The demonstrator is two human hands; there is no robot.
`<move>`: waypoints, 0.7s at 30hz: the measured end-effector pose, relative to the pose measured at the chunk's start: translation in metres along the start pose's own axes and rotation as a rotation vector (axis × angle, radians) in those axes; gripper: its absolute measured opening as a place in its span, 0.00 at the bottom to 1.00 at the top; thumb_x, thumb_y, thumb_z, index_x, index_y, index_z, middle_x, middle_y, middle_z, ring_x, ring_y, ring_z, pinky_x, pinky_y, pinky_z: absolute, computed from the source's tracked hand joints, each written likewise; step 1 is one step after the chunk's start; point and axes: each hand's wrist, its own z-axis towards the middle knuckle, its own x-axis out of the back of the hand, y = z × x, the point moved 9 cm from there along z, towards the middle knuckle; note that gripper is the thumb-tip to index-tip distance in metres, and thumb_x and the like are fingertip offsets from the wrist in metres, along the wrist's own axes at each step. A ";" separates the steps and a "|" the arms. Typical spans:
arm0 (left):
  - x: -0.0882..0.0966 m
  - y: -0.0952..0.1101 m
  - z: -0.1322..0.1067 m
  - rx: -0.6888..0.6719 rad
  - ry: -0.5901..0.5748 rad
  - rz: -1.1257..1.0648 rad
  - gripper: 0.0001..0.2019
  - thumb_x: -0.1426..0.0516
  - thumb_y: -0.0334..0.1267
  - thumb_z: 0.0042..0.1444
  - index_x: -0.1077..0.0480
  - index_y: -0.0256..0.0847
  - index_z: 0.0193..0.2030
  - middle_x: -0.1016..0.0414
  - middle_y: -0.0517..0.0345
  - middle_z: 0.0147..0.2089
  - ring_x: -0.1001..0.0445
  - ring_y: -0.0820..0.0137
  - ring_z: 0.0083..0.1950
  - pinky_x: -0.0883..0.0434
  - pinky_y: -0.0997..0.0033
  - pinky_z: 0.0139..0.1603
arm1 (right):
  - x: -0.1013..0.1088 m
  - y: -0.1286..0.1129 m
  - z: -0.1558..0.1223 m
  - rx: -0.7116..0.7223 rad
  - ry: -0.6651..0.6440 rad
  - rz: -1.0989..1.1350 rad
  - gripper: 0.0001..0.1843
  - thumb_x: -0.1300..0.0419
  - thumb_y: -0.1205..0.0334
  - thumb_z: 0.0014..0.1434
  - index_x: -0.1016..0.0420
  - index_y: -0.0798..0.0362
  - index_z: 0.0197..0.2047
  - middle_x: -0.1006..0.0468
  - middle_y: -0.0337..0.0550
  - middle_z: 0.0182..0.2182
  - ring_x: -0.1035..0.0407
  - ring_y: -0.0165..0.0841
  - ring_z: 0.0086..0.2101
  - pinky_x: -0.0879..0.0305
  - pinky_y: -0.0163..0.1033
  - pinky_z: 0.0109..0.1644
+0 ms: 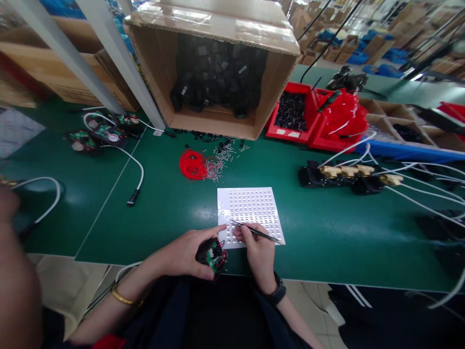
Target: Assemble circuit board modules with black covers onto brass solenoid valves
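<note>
My left hand (187, 254) is closed around a small black part with a green circuit board (213, 255), held at the table's near edge. My right hand (257, 249) pinches thin metal tweezers (256, 231), whose tip rests on a white sheet of small clear dots (250, 208). The sheet lies flat on the green table (319, 228) just beyond both hands. A coil of red wire (192, 165) and a scatter of small metal pins (221, 160) lie farther out.
An open cardboard box of black parts (218, 72) lies on its side at the back. Red bins (294, 114) stand to its right. Black holders with brass fittings and white cables (348, 174) lie right; circuit assemblies with a white cable (105, 133) lie left.
</note>
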 end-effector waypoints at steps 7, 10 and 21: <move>0.003 -0.002 0.002 0.004 0.008 0.027 0.42 0.36 0.51 0.40 0.44 0.46 0.62 0.41 0.52 0.62 0.36 0.53 0.57 0.38 0.58 0.56 | -0.008 -0.001 0.004 0.008 -0.117 -0.040 0.13 0.42 0.52 0.56 0.31 0.54 0.32 0.22 0.45 0.26 0.27 0.34 0.27 0.27 0.41 0.34; 0.004 -0.004 0.003 0.002 0.019 0.018 0.41 0.36 0.50 0.40 0.44 0.46 0.62 0.40 0.51 0.62 0.36 0.53 0.58 0.39 0.56 0.57 | -0.007 0.000 0.005 0.012 -0.140 -0.047 0.13 0.42 0.51 0.56 0.32 0.54 0.32 0.22 0.45 0.26 0.27 0.35 0.27 0.27 0.41 0.34; 0.041 -0.004 -0.019 -0.008 0.440 -0.104 0.36 0.32 0.48 0.34 0.36 0.43 0.52 0.47 0.46 0.64 0.43 0.51 0.62 0.40 0.53 0.59 | -0.008 -0.001 0.001 -0.031 -0.121 0.051 0.13 0.39 0.52 0.53 0.35 0.52 0.35 0.22 0.42 0.27 0.26 0.35 0.28 0.28 0.40 0.33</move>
